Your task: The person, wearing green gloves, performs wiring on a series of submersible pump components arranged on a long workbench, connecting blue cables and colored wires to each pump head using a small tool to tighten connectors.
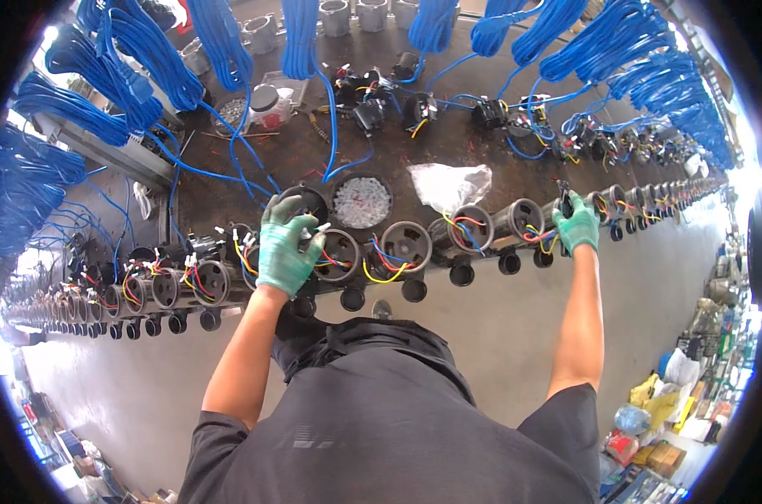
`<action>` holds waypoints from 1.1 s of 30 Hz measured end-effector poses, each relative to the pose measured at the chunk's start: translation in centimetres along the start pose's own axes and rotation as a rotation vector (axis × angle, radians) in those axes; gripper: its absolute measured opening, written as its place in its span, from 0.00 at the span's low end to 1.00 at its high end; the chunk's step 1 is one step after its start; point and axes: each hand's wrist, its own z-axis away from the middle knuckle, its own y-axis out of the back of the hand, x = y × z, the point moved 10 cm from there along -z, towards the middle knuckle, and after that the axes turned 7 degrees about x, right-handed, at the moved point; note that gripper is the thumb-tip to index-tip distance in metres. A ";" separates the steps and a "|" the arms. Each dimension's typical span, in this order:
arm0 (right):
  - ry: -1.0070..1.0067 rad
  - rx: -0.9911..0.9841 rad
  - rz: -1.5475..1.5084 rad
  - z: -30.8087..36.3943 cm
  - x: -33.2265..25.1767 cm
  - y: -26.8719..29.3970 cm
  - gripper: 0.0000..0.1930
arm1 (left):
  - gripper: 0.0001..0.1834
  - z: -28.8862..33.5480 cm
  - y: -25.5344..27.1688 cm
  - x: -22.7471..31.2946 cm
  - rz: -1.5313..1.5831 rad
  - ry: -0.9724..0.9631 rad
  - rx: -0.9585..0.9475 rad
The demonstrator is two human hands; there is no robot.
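Observation:
In a green glove, my left hand [285, 250] has thumb and fingers drawn together at a small white wire connector [321, 228]. It is over a row of dark cylindrical housings, beside an open housing [337, 255] with red, blue and yellow wires coming out. My right hand [578, 225], also gloved in green, is closed around a dark hand tool [565, 202], possibly pliers; the palm hides part of it. Near that hand, red and yellow wires [542, 237] hang from another housing [525, 218]. A round bowl [337, 206] full of small white pieces stands between my hands.
A crumpled clear plastic bag [452, 183] lies behind the housings. Blue cable bundles [299, 42] hang along the bench's far side, their cords running to wired black parts [368, 113]. A lidded jar [268, 105] stands at the back left. Short black pipes [414, 291] stick out past the front edge.

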 end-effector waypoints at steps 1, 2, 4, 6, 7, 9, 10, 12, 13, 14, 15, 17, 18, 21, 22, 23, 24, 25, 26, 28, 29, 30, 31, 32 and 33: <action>0.004 0.013 -0.016 0.2 0.1 0.0 0.37 | 0.17 0.1 -0.3 -0.2 -0.022 0.018 -0.022; 0.027 0.034 0.013 0.3 -0.2 0.2 0.37 | 0.18 0.2 -0.6 -0.2 -0.071 0.034 -0.033; 0.038 -0.024 0.040 0.5 -0.9 0.6 0.38 | 0.18 0.4 -1.1 -0.6 -0.177 0.088 -0.081; -0.003 -0.127 0.117 0.5 -1.8 1.4 0.38 | 0.18 0.4 -1.2 -0.6 -0.214 0.097 -0.111; 0.034 -0.135 0.163 0.5 -3.2 2.4 0.37 | 0.19 0.5 -1.6 -0.8 -0.217 0.125 -0.152; 0.150 0.031 -0.031 0.8 -8.4 5.7 0.33 | 0.19 0.5 -1.7 -0.7 -0.261 0.121 -0.177; 0.320 0.022 -0.202 1.4 -12.4 6.6 0.31 | 0.19 0.6 -1.9 -0.8 -0.265 0.137 -0.196; 0.434 -0.228 -0.488 2.9 -19.5 6.5 0.30 | 0.20 0.5 -2.1 -0.7 -0.301 0.123 -0.218; 0.465 -0.452 -0.687 4.6 -23.6 5.6 0.31 | 0.21 0.5 -2.3 -0.9 -0.303 0.149 -0.242; 0.533 -0.558 -0.564 6.1 -27.4 4.4 0.31 | 0.20 0.5 -2.1 -0.7 -0.300 0.141 -0.226; 0.713 -0.630 -0.572 7.8 -31.9 4.3 0.32 | 0.20 0.4 -2.0 -0.6 -0.322 0.135 -0.218; 0.916 -0.539 -0.549 10.1 -39.9 3.0 0.34 | 0.21 0.2 -1.9 -0.5 -0.315 0.133 -0.205; 0.839 -0.452 -0.500 10.4 -43.4 1.2 0.33 | 0.21 0.2 -1.8 -0.4 -0.306 0.132 -0.196; 0.477 -0.923 -0.611 11.1 -49.8 -6.8 0.24 | 0.22 0.1 -1.5 -0.4 -0.309 0.137 -0.171; 0.345 -1.060 -0.863 12.3 -51.2 -7.9 0.20 | 0.22 0.1 -1.2 -0.2 -0.290 0.113 -0.132; 0.138 -1.178 -1.077 13.5 -51.9 -8.8 0.17 | 0.22 0.1 -0.9 0.0 -0.294 0.093 -0.105; 0.142 -1.156 -1.117 13.8 -52.8 -8.5 0.15 | 0.25 0.3 -1.0 -0.6 -0.271 0.140 -0.124; 0.143 -1.149 -1.194 14.3 -53.1 -7.6 0.17 | 0.26 0.2 -0.1 -0.4 -0.284 0.117 -0.044; 0.262 -1.106 -1.277 14.5 -53.8 -5.5 0.17 | 0.27 0.0 0.9 -0.1 -0.302 0.085 0.045; 0.481 -0.920 -1.251 14.1 -53.4 -0.6 0.19 | 0.34 -0.6 2.7 -0.2 -0.214 0.089 0.215; 0.543 -0.822 -1.212 13.3 -53.3 1.9 0.18 | 0.38 -1.3 3.0 -1.1 -0.196 0.151 0.231; 0.508 -0.874 -1.312 13.0 -52.8 3.9 0.18 | 0.39 -1.9 2.0 -3.1 0.134 0.343 0.175; 0.496 -0.947 -1.460 12.8 -52.3 6.1 0.18 | 0.40 -2.2 0.2 -5.0 0.464 0.561 0.098; 0.463 -0.955 -1.494 12.5 -52.1 7.6 0.18 | 0.41 -3.5 -0.8 -5.5 0.583 0.601 0.064; 0.453 -0.976 -1.554 12.3 -52.1 9.2 0.18 | 0.41 -5.2 -1.9 -6.0 0.702 0.638 0.034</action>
